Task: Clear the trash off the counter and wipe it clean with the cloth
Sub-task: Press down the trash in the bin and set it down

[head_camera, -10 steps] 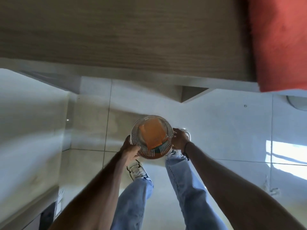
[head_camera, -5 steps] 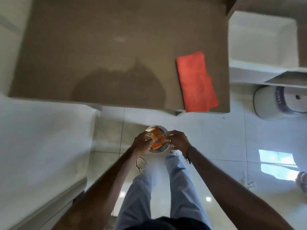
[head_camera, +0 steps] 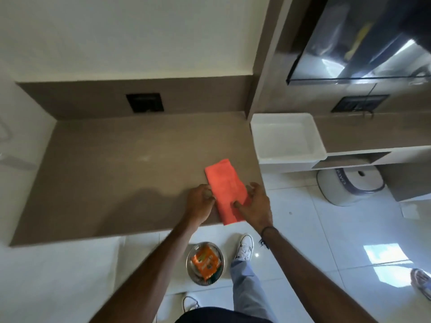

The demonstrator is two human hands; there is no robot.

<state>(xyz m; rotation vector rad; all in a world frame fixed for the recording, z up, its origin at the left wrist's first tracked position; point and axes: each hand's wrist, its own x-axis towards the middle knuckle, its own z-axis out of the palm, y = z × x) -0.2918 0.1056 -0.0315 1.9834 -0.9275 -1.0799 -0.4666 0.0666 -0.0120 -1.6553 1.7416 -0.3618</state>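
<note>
**Both hands at the cloth on the counter**

The cloth [head_camera: 225,190] is orange, soft-looking and folded into a long strip. It lies flat at the front right corner of the counter [head_camera: 121,164], with its near end at the front edge. The counter is brown, smooth and flat, and nothing else lies on it.

The left hand [head_camera: 201,202] sits at the left side of the cloth with its fingers curled in. I cannot tell if it pinches the cloth. The right hand [head_camera: 256,205] is spread open, with its thumb pressing on the cloth. The cloth lies between the two hands.

On the shiny white floor below the front edge stands a round metal bin [head_camera: 205,264]. An orange wrapper [head_camera: 205,261] lies inside it. A white shoe [head_camera: 245,249] is just beside the bin.

To the right of the counter is a white square sink [head_camera: 288,138]. A round white tub [head_camera: 349,185] stands on the floor under it.
</note>
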